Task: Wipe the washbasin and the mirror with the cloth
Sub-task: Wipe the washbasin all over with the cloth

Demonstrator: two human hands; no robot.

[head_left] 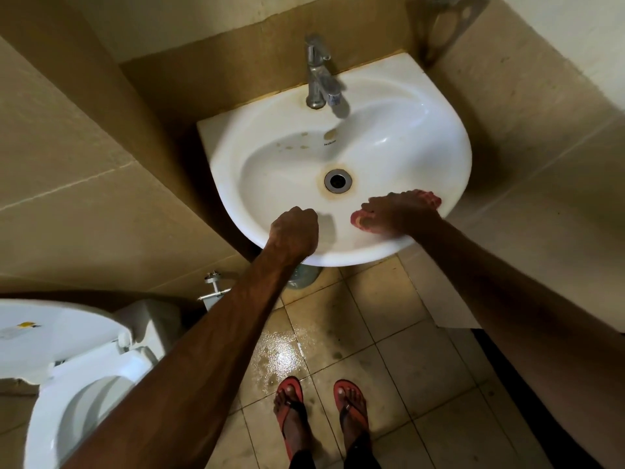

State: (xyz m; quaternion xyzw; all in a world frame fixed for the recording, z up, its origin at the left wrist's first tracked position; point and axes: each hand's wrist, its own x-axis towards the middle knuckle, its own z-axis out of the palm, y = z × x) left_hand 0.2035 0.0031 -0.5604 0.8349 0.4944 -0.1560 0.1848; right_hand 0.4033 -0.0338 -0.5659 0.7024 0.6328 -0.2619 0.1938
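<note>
The right hand (400, 211) lies flat on the cloth (356, 219), the left hand (294, 228) rests fisted on the washbasin (422, 130) rim; leaning over the wet floor (287, 358) risks a slip.

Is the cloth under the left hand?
No, the red cloth lies under the right hand, pressed onto the washbasin rim; the left hand is a bare fist.

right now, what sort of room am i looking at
Most likely a small bathroom: a white ceramic washbasin with a chrome metal tap is fixed against beige tiled walls, and a white ceramic toilet stands close by, to its left.
</note>
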